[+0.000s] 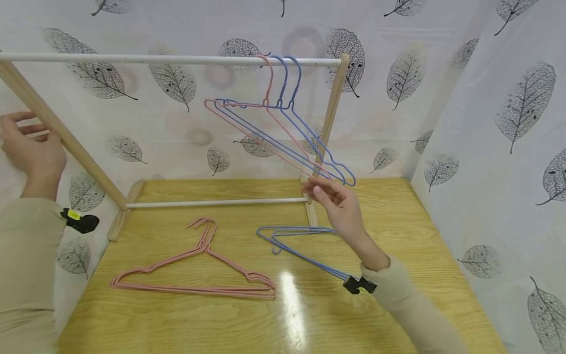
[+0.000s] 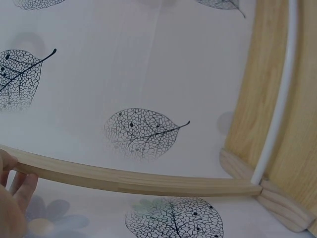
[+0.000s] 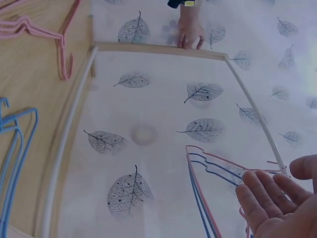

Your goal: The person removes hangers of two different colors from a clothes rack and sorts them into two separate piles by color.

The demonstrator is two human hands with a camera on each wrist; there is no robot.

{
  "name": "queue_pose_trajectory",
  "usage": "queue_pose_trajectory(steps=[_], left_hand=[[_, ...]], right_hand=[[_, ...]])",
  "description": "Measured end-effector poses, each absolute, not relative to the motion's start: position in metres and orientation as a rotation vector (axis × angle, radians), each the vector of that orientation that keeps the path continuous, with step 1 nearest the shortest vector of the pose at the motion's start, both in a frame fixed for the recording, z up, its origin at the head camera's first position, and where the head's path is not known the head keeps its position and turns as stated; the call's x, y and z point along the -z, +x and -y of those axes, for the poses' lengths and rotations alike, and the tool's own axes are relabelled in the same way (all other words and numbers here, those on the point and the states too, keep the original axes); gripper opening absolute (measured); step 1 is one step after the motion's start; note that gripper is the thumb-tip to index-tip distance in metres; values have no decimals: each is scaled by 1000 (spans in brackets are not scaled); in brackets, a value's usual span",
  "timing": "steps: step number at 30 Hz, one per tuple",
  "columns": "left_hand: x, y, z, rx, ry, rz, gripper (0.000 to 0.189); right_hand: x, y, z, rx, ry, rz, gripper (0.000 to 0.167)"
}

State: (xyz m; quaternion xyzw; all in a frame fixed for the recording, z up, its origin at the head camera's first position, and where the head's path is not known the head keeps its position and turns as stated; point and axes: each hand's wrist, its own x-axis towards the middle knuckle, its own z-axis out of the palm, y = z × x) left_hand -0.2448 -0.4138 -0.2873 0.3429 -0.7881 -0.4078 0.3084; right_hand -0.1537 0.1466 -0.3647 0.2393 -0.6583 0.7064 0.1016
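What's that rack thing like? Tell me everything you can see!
The rack stands upright on a yellowish table. It has two pale posts that look wooden, matching feet, a white top rod and a white lower rod. One pink hanger and two blue hangers hang near the top rod's right end. The person's left hand touches the left post.

Head cam, up on the near side, looks far and down, wide on table (image 1: 177,324) and rack (image 1: 155,59). Left wrist cam, close to the left post (image 1: 86,159), faces far, turned sideways; right wrist cam, sideways too, faces far-left through the rack, farther back; all share that post.
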Motion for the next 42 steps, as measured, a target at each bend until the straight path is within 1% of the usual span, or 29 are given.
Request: queue_pose_trajectory(steps=[9,17,22,28,42], left_hand=[[289,-246,416,1093,902,2075,45],[287,-246,413,1083,922,2070,46],[286,-246,412,1118,920,2056,46],[285,-244,411,1101,921,2058,47],[282,-242,405,1116,917,2040,47]], right_hand=[[339,-178,-156,-1884,738,1868,26],[328,-196,-155,-1752,649,1934,25],[332,-201,-156,-1751,596,2012,27],[339,-204,-158,-1732,609,2103,29],[358,-207,-150,-1916,604,2141,34]])
